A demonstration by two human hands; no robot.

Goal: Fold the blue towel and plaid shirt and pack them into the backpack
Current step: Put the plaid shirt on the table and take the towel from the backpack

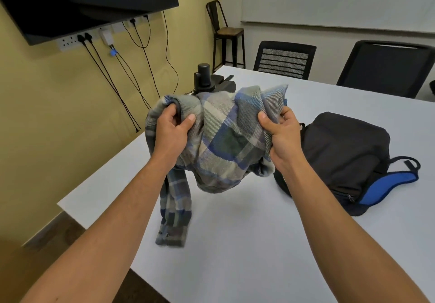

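1. While both hands work above the white table (pixel 235 244), the plaid shirt (pixel 221 135) hangs bunched and unfolded in the air between them, one sleeve (pixel 175 208) trailing down so that its cuff reaches the tabletop.
2. Left hand (pixel 173 133): fingers and thumb are pressed together on a gather of cloth at the shirt's left side.
3. Right hand (pixel 280 133): thumb and fingers pinch a fold of the same shirt on its right side, just beside the backpack (pixel 341 156).
4. That black backpack lies flat on the table to the right, a blue-padded strap (pixel 388 185) spread out near its lower end; whether its zip is open cannot be told from here.
5. No blue towel shows anywhere in view. It may already be packed, or out of sight; that cannot be settled.
6. As I judge it, the shirt step has only begun: spreading, folding and packing the shirt all remain.
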